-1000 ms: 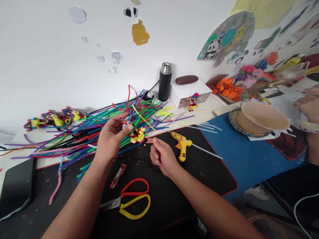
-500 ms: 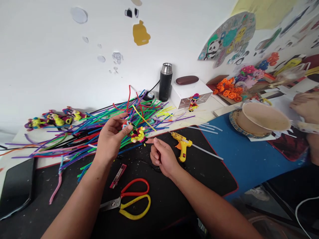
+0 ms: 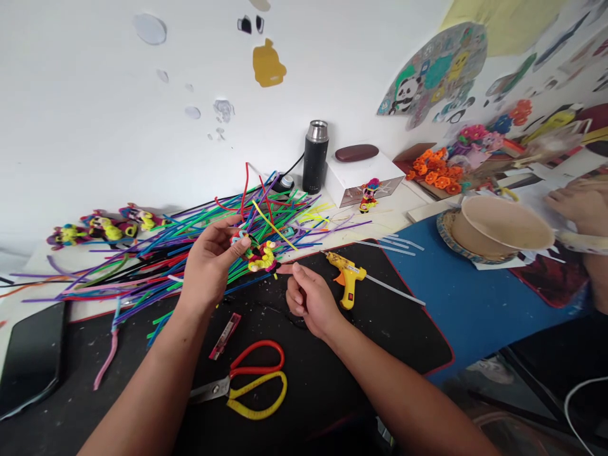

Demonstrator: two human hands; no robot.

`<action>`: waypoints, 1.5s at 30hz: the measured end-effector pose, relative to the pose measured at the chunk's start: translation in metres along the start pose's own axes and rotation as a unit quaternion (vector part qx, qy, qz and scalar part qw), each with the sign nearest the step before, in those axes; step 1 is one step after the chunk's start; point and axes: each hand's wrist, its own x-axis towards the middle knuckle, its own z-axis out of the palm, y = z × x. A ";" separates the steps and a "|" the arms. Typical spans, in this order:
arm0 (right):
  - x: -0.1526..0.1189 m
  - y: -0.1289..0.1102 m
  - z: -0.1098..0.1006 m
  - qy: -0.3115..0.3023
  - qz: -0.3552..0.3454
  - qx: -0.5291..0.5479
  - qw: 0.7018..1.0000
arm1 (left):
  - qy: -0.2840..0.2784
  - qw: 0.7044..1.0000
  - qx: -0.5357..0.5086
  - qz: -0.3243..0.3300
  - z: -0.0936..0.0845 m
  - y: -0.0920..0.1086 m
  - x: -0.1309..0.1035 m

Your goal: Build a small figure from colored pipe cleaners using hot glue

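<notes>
Between thumb and fingers, my left hand (image 3: 211, 256) holds a small pipe-cleaner figure (image 3: 262, 256) in red, yellow and magenta over the black mat's back edge. My right hand (image 3: 311, 296) is just right of it, index finger pointing at the figure's lower end and the other fingers curled; its fingertip is at or very near the figure. Nothing else shows in that hand. Behind both hands lies a loose heap of coloured pipe cleaners (image 3: 156, 266). A yellow glue gun (image 3: 350, 282) with a clear stick rests right of my right hand.
Red-and-yellow scissors (image 3: 259, 396) and a small pink packet (image 3: 225, 336) lie on the black mat (image 3: 399, 335). A phone (image 3: 33, 354) is at left, a black flask (image 3: 315, 158) behind, a brown bowl (image 3: 506, 225) at right near another person's hand (image 3: 582, 202).
The figure and my left hand have shifted very slightly left. My right hand keeps its place. The other person's hand at the right has moved a little to the left.
</notes>
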 end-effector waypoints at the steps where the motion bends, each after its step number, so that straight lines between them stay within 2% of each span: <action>1: 0.000 0.000 0.000 0.000 0.000 0.000 1.000 | 0.000 1.000 -0.001 -0.001 0.000 0.000 0.000; 11: 0.000 0.001 0.001 0.003 0.000 0.006 1.000 | -0.015 1.000 -0.001 -0.003 -0.002 -0.005 0.000; 24: 0.000 0.001 -0.001 0.000 0.001 0.004 1.000 | -0.006 1.000 0.028 0.007 -0.003 0.000 0.000; 35: -0.001 0.001 0.000 0.003 0.001 0.003 1.000 | -0.003 1.000 0.017 -0.015 0.000 0.001 -0.001; 45: -0.001 0.000 0.001 0.004 0.003 0.000 1.000 | -0.004 1.000 0.024 0.005 -0.003 -0.002 0.001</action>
